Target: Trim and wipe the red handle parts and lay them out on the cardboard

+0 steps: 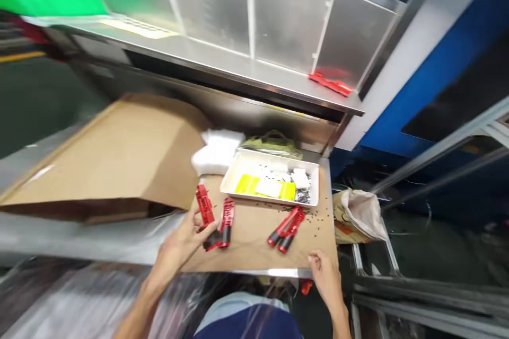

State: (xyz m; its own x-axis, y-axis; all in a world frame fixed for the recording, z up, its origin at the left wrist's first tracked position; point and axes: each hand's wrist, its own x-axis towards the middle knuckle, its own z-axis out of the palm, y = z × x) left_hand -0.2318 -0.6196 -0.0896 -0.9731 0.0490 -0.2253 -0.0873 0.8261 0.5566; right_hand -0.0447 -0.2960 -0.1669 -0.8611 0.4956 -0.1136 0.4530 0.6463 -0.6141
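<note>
My left hand (183, 241) grips a red-and-black plastic casing half (204, 205), with its thumb and fingers on either side of the black end. Just right of it lies another red-and-black casing piece (227, 220). Two more red casing pieces with black ends (292, 229) rest side by side in the middle of the brown board (246, 259). Near the board's front right corner is my right hand (325, 278), its fingers curled closed. What those fingers hold, if anything, is hidden.
A white tray (226, 185) with small dark screws and yellow-and-white packets stands behind the pieces. Loose screws are scattered in front of it. A large cardboard box (131, 153) is at left, a lined bag (358, 214) at right. One red piece (331, 85) sits on the metal shelf.
</note>
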